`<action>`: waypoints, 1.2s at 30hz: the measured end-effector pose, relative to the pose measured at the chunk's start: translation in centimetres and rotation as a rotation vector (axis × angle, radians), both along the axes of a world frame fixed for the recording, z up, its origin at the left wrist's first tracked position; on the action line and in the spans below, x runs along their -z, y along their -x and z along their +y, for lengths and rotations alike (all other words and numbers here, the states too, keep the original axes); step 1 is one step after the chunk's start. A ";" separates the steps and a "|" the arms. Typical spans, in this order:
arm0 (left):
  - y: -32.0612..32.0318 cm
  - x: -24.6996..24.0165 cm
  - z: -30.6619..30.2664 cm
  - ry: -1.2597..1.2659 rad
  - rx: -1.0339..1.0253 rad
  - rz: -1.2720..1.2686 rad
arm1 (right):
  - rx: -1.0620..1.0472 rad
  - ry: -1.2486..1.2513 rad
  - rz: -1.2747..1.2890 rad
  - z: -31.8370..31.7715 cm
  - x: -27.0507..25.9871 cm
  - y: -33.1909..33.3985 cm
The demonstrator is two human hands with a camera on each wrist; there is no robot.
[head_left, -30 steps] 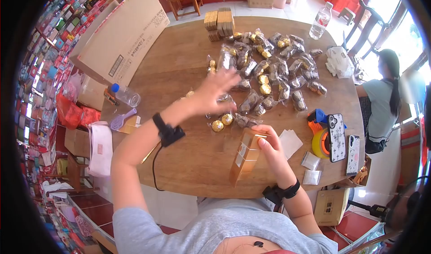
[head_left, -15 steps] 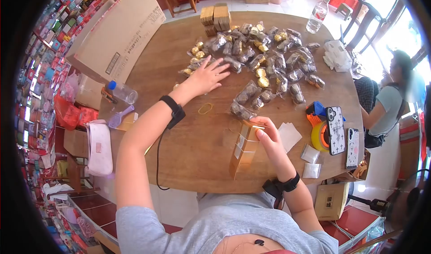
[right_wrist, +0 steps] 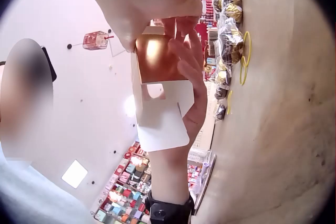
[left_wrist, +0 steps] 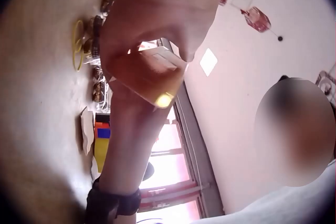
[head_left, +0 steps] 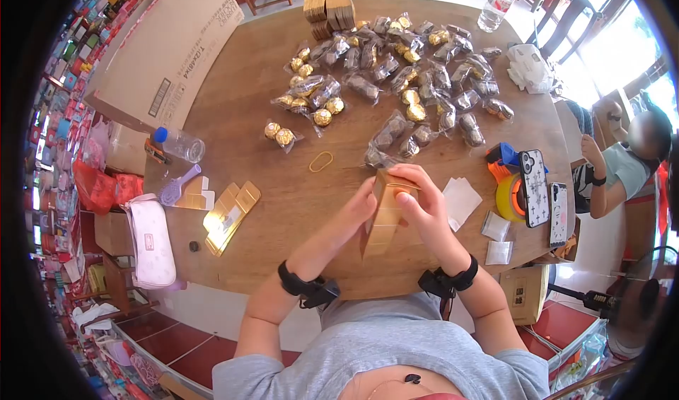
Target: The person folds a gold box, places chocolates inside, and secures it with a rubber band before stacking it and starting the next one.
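Observation:
A gold cardboard box [head_left: 382, 223] stands upright between both hands near the table's front edge. My right hand [head_left: 424, 200] grips it from the right, its thumb on the near face. My left hand [head_left: 359, 203] holds the left side, with fingers [right_wrist: 188, 58] along the box wall in the right wrist view. At the end of the box, a white-lined flap [right_wrist: 164, 129] hangs open. Just beyond the box lies a packet of dark-looking balls [head_left: 389, 131]. A yellow rubber band [head_left: 320, 161] rests on the table to the left.
Clear packets of gold-foil balls [head_left: 414, 106] spread across the table, behind them stacks of cardboard pieces [head_left: 329, 11]. At left are a flat gold carton [head_left: 232, 215], hairbrush [head_left: 180, 186] and bottle [head_left: 180, 145]; at right, tape [head_left: 508, 198] and phones [head_left: 534, 188]. Another person [head_left: 626, 174] sits beyond.
My left hand has come back from the packets at the far left and now holds the box with my right hand. The gold carton at left, earlier covered by the arm, now shows.

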State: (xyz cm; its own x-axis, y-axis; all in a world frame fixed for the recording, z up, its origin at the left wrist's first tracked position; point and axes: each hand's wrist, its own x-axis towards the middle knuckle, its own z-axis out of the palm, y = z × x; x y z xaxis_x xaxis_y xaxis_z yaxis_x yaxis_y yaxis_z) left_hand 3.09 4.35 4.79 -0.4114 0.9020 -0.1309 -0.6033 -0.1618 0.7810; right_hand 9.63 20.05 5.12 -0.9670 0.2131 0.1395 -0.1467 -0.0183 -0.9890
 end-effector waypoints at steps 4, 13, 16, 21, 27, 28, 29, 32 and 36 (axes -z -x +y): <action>-0.1 1.2 -0.5 -0.073 0.002 -0.032 | -0.057 -0.026 -0.110 -0.5 -2.0 1.2; -0.9 0.6 -1.7 0.153 -0.206 0.034 | -0.244 -0.258 0.217 0.4 0.8 1.9; -1.5 0.1 -1.6 0.068 -0.100 -0.113 | -0.419 0.090 0.031 1.5 -0.1 1.1; -1.9 -0.7 -1.1 -0.007 -0.067 -0.256 | -0.455 0.092 0.068 1.2 1.4 1.4; -1.7 1.6 -1.7 -0.056 -0.032 -0.331 | -0.396 0.355 -0.093 1.2 0.4 1.0; -1.7 1.2 -1.5 -0.050 -0.016 -0.340 | -0.370 0.327 -0.088 1.2 0.5 1.1; -1.7 1.0 -1.3 -0.045 0.002 -0.349 | -0.381 0.309 -0.100 1.3 0.6 1.2; -1.3 1.9 -1.3 -0.136 0.037 -0.417 | -0.408 0.264 -0.127 1.4 0.7 1.4; -1.0 3.1 -1.9 -0.119 0.026 -0.482 | -0.428 0.266 -0.100 1.2 0.9 1.2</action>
